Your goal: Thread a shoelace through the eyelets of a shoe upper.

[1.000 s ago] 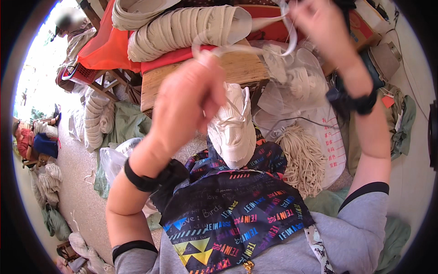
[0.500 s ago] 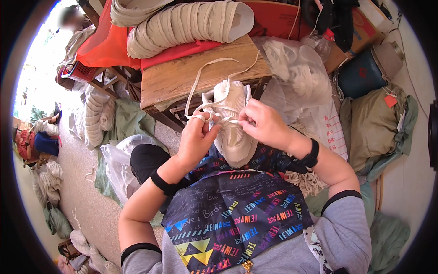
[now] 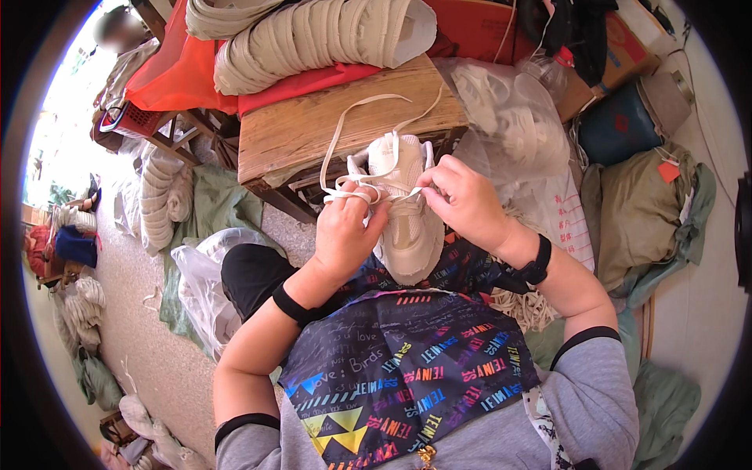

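A cream sneaker (image 3: 409, 243) rests over my lap, toe toward me, its tongue and collar up against a wooden bench (image 3: 352, 110). My left hand (image 3: 347, 227) is closed at the shoe's left side, with white shoelace (image 3: 335, 149) looped around its fingers. Between the thumb and forefinger of my right hand (image 3: 462, 196), a stretch of lace is pinched and drawn out from the eyelets on the right. The long loose lace ends trail upward over the bench top. My left fingertips are partly hidden by the lace.
Nested cream shoe parts (image 3: 313, 47) lie on red cloth at the bench's back. A clear bag of shoes (image 3: 517, 117) stands to the right, near a blue container (image 3: 619, 129). A dark printed apron (image 3: 407, 368) covers my lap. At the far left, a person (image 3: 121, 39) is visible.
My right hand has moved slightly right and up, pulling the pinched lace away from the shoe. My left hand has shifted a little to the right, still holding lace.
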`<state>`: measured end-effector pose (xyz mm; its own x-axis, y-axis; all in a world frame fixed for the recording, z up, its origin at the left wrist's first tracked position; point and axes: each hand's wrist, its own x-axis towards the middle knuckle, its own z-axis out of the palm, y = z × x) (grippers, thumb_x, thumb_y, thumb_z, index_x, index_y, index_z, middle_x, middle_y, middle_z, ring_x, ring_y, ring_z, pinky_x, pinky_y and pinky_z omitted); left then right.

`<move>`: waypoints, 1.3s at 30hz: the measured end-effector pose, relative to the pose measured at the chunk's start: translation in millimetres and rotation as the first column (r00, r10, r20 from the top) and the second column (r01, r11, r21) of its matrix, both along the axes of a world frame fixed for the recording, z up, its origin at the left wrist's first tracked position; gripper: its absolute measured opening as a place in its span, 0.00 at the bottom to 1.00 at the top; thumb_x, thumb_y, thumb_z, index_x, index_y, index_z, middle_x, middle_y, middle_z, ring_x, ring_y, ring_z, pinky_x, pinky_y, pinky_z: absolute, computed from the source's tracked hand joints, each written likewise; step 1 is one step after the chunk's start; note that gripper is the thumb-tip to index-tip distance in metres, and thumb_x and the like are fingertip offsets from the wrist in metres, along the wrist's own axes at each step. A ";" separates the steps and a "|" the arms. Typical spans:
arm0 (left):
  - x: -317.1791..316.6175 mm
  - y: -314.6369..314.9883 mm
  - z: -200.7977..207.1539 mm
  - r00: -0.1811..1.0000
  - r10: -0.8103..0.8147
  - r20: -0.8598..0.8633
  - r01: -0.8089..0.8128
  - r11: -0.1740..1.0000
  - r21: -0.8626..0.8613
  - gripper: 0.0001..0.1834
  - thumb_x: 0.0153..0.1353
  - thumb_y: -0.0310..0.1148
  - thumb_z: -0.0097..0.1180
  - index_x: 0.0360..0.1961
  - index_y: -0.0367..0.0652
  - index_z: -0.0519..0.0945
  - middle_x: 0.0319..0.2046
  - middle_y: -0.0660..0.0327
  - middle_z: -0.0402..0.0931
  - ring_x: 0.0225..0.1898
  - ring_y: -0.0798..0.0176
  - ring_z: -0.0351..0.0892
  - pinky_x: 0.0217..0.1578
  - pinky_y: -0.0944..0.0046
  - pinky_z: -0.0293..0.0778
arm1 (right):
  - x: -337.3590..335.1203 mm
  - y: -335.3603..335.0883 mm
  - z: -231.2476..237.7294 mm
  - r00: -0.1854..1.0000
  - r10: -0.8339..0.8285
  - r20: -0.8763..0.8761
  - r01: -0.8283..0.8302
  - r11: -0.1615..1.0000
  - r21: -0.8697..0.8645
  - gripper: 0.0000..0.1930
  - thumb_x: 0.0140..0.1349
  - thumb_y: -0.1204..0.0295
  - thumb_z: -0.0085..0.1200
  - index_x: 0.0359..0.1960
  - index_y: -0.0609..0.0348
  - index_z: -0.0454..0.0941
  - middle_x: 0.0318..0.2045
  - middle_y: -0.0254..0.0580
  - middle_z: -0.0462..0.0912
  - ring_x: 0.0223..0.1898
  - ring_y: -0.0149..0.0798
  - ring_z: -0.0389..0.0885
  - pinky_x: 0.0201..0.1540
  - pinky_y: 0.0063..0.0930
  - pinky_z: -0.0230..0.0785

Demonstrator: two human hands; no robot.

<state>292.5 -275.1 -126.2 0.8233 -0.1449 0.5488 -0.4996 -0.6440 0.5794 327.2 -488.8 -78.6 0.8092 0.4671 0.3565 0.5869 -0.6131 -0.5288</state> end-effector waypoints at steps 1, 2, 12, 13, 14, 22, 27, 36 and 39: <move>-0.6 0.1 -0.3 1.000 0.007 0.001 -0.007 1.000 0.019 0.11 0.55 0.28 0.65 0.37 0.39 0.77 0.25 0.57 0.70 0.24 0.58 0.68 0.26 0.61 0.67 | 1.2 -0.6 1.6 0.980 0.023 -0.196 -0.007 0.997 0.079 0.05 0.59 0.73 0.59 0.34 0.60 0.79 0.27 0.36 0.72 0.29 0.35 0.76 0.34 0.30 0.70; -1.7 -1.3 1.9 1.000 0.007 -0.001 -0.007 1.000 0.019 0.11 0.55 0.28 0.65 0.37 0.39 0.77 0.25 0.57 0.70 0.24 0.58 0.68 0.26 0.61 0.67 | 2.9 -1.2 2.0 0.922 0.060 -0.382 0.001 0.987 0.159 0.05 0.61 0.72 0.59 0.33 0.60 0.80 0.27 0.33 0.75 0.27 0.30 0.76 0.33 0.27 0.70; -9.8 1.0 -2.7 0.873 -0.114 -0.474 -0.038 0.954 -0.299 0.11 0.55 0.27 0.65 0.36 0.40 0.74 0.22 0.67 0.63 0.23 0.70 0.61 0.23 0.66 0.61 | 12.5 -2.4 -10.4 0.504 0.291 -0.814 0.091 0.919 0.385 0.10 0.67 0.67 0.56 0.36 0.62 0.81 0.32 0.25 0.79 0.36 0.19 0.72 0.40 0.17 0.66; -10.9 -0.5 -3.4 0.895 -0.048 -0.443 -0.073 0.965 -0.253 0.14 0.52 0.29 0.67 0.35 0.40 0.74 0.21 0.62 0.65 0.22 0.64 0.63 0.23 0.62 0.63 | 12.5 -2.0 -10.5 0.502 0.291 -0.814 0.091 0.919 0.385 0.10 0.67 0.67 0.56 0.36 0.62 0.81 0.32 0.25 0.79 0.36 0.19 0.72 0.40 0.17 0.66; -11.3 -2.0 -2.1 0.895 -0.049 -0.443 -0.072 0.965 -0.253 0.14 0.52 0.29 0.67 0.35 0.40 0.74 0.21 0.62 0.65 0.22 0.64 0.63 0.23 0.62 0.63 | 12.6 -2.3 -10.3 0.493 0.301 -0.816 0.107 0.910 0.400 0.10 0.67 0.67 0.56 0.36 0.62 0.81 0.32 0.25 0.79 0.36 0.19 0.72 0.40 0.17 0.66; -2.2 -8.8 -6.1 0.995 0.085 -0.059 -0.092 0.989 -0.115 0.15 0.51 0.27 0.68 0.36 0.40 0.74 0.24 0.64 0.65 0.20 0.67 0.60 0.23 0.65 0.63 | 13.3 -5.6 -13.7 0.558 0.238 -0.795 0.104 0.930 0.352 0.11 0.68 0.66 0.56 0.36 0.62 0.81 0.32 0.26 0.79 0.35 0.20 0.72 0.41 0.17 0.66; -0.6 -1.5 -2.5 0.997 0.073 0.037 -0.074 0.997 0.021 0.09 0.54 0.26 0.65 0.34 0.39 0.76 0.26 0.60 0.72 0.22 0.64 0.68 0.26 0.65 0.68 | 10.0 -7.1 -14.9 0.573 0.306 -0.760 0.051 0.913 0.406 0.10 0.68 0.66 0.56 0.37 0.62 0.81 0.32 0.24 0.78 0.35 0.20 0.71 0.41 0.17 0.66; -12.5 9.9 11.2 0.699 -0.327 -0.636 0.010 0.894 -0.448 0.08 0.61 0.31 0.63 0.33 0.36 0.80 0.25 0.61 0.76 0.27 0.71 0.70 0.28 0.67 0.69 | 10.0 -7.7 -12.4 0.576 0.276 -0.770 -0.024 0.946 0.322 0.10 0.67 0.67 0.58 0.34 0.61 0.79 0.27 0.22 0.75 0.31 0.18 0.69 0.35 0.16 0.64; 1.8 19.9 9.0 0.880 -0.036 -0.474 0.050 0.999 0.018 0.10 0.62 0.34 0.63 0.33 0.36 0.81 0.24 0.66 0.75 0.28 0.76 0.68 0.28 0.69 0.67 | 13.2 -8.9 -16.0 0.652 0.294 -0.698 -0.095 0.946 0.310 0.10 0.66 0.66 0.58 0.32 0.59 0.79 0.24 0.21 0.72 0.27 0.17 0.66 0.29 0.15 0.60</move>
